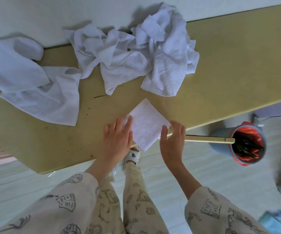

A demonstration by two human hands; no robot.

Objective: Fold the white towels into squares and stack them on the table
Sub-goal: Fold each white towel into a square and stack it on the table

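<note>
A small white towel folded into a square (146,123) lies at the near edge of the tan table (229,65), one corner hanging past the edge. My left hand (117,134) lies flat with straight fingers on the square's left corner. My right hand (172,139) hovers at its right corner, fingers relaxed and holding nothing. Several unfolded white towels sit further back: a crumpled heap (136,53) in the middle and a loose spread one (28,85) on the left.
The table's far edge meets a white wall (35,14). On the floor to the right stands a grey bin with a red liner (247,144); a pale stick (209,139) reaches from the table edge to it. My foot in a white clog (132,156) shows below the table.
</note>
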